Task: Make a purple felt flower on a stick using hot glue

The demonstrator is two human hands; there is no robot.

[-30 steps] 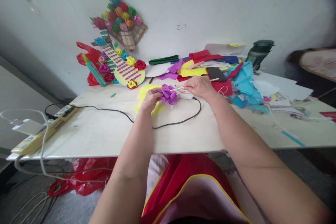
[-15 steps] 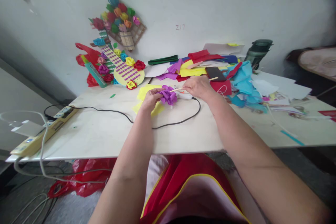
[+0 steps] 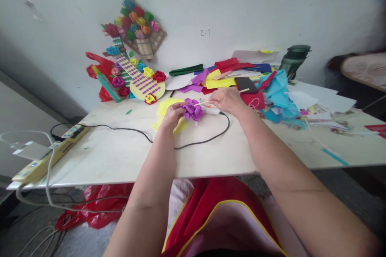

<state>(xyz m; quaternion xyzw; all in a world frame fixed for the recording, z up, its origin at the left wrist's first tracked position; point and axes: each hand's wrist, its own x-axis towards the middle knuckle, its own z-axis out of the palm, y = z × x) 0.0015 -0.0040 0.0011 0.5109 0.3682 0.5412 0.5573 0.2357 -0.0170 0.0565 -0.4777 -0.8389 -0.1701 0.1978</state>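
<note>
A purple paper flower [image 3: 193,110] is pinched at its left side by the fingers of my left hand [image 3: 173,115]. My right hand [image 3: 225,99] grips a thin wooden stick [image 3: 202,103], whose left tip touches the petals near the flower's middle. The stick's other end sticks out past the hand on the right. Beneath the left hand and flower lie yellow paper sheets [image 3: 164,105]. Behind the flower, partly hidden, is a white device [image 3: 212,111] with a black cord [image 3: 208,141] that loops across the table.
A yellow power strip [image 3: 51,152] lies at the table's left edge. A paper-flower guitar [image 3: 141,82] and a green glue bottle [image 3: 107,86] stand at the back left. Coloured paper [image 3: 221,83], a phone [image 3: 245,84], blue crepe paper [image 3: 277,92] and a dark bottle [image 3: 294,62] fill the back right.
The view has shifted very slightly. Both hands keep their hold, with the stick tip still at the flower; the flower seems turned a little.
</note>
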